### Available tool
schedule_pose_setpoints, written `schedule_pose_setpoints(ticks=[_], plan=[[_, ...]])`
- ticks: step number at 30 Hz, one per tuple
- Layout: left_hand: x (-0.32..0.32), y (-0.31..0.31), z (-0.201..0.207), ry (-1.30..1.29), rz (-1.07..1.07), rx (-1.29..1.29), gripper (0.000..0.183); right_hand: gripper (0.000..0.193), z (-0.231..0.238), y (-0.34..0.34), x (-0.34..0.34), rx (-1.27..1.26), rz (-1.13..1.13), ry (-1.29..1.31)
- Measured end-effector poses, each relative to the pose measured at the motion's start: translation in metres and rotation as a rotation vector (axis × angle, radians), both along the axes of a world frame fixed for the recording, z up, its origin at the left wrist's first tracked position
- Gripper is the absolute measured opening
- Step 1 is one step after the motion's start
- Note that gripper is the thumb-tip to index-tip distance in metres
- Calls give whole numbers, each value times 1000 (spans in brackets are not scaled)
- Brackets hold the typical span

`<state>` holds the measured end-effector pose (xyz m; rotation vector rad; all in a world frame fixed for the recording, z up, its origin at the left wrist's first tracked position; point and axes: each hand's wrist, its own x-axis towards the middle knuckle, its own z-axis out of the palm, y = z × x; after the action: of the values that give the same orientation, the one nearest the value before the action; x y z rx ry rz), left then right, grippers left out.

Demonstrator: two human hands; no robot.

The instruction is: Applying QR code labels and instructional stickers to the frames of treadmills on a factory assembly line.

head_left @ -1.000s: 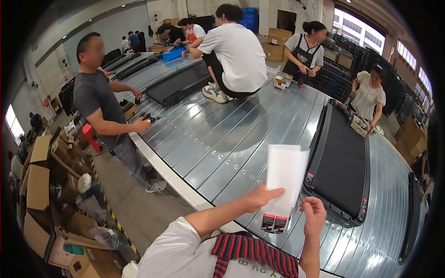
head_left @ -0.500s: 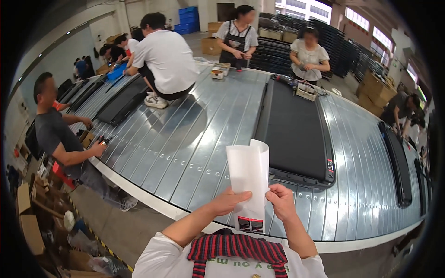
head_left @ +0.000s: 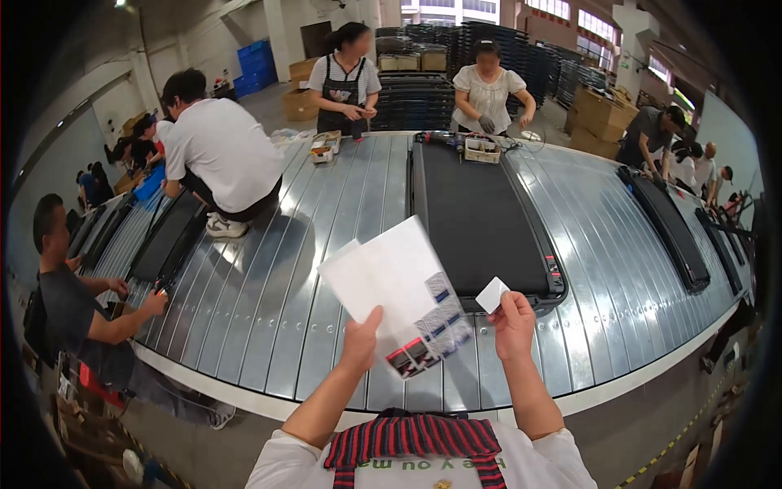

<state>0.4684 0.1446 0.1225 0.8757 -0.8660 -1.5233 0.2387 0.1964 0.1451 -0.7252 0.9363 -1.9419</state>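
Pinched in my left hand (head_left: 357, 344) are white label sheets (head_left: 381, 273), fanned and tilted, with rows of grey-blue and red-black labels along the lower right part. The thumb lies on top of the sheets. My right hand (head_left: 515, 328) is closed on a small white label (head_left: 492, 295), held by its edge between thumb and fingers, apart from the sheets. Just beyond both hands lies a long black treadmill deck (head_left: 472, 220) with a dark frame and small red-and-black labels near its near right corner.
The deck rests on a wide slatted metal conveyor (head_left: 350, 212) with a pale rim. A person in white (head_left: 224, 155) squats on it at left; co-workers stand around it. Trays of small parts (head_left: 482, 150) sit at the far edge. More decks (head_left: 668, 232) lie to the right.
The small label has come away from the sheets into my right hand, which moved right. My left hand has tilted and spread the sheets. The view has turned right.
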Motion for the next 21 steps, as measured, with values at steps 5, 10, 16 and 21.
schedule_pose_setpoints(ticks=[5, 10, 16, 21], plan=[[-15, -7, -32, -328, -265, 113, 30, 3, 6, -8, 58, -146, -276, 1094], [-23, -21, -82, 87, -385, -276, 24, 13, -3, 0, 99, -188, 96, 1486], [-14, -46, -62, -192, -603, -275, 25, 12, 5, -12, 85, -84, 36, 1400], [-13, -59, -25, -329, -615, -417, 17, 7, 20, -31, 78, -17, -7, 1429]])
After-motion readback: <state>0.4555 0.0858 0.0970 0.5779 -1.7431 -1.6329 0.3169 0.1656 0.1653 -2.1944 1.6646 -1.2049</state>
